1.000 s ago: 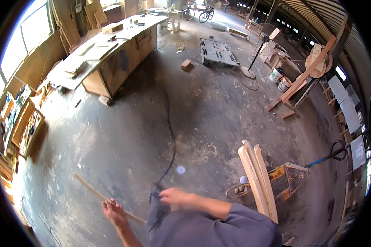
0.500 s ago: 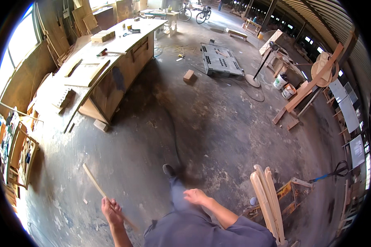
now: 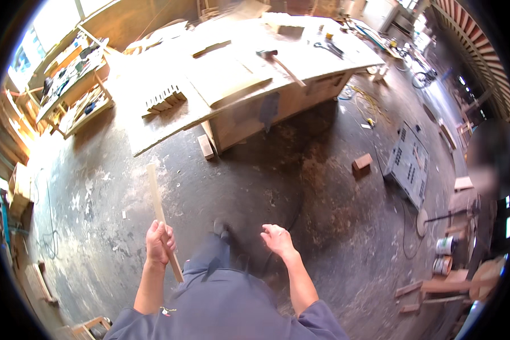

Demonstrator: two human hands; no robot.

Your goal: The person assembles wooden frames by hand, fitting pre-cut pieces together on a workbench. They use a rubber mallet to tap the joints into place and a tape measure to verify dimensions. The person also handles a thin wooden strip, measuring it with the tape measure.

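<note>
My left hand (image 3: 160, 242) is closed round a thin, pale wooden strip (image 3: 156, 192). The strip slants upward past the fist, and its lower end reaches down in front of my shirt. Out over the floor to the right, my right hand (image 3: 278, 239) hangs with loosely bent fingers and nothing in it. Ahead stands a long workbench (image 3: 178, 123) with a pale top. On it lie a hammer (image 3: 267, 54), a row of notched wooden pieces (image 3: 165, 101) and flat curved wooden parts (image 3: 242, 92).
A wooden block (image 3: 205, 146) lies by the bench's near corner, and a reddish block (image 3: 362, 161) sits on the floor further right. Beyond it lies a grey slotted panel (image 3: 408, 164) with a cable nearby. Shelves (image 3: 76, 85) stand at the left, buckets (image 3: 445, 246) at the right.
My view has swung left and come closer to the workbench. The strip in my left hand now stands more upright. The curved wooden pieces at the lower right have left the view.
</note>
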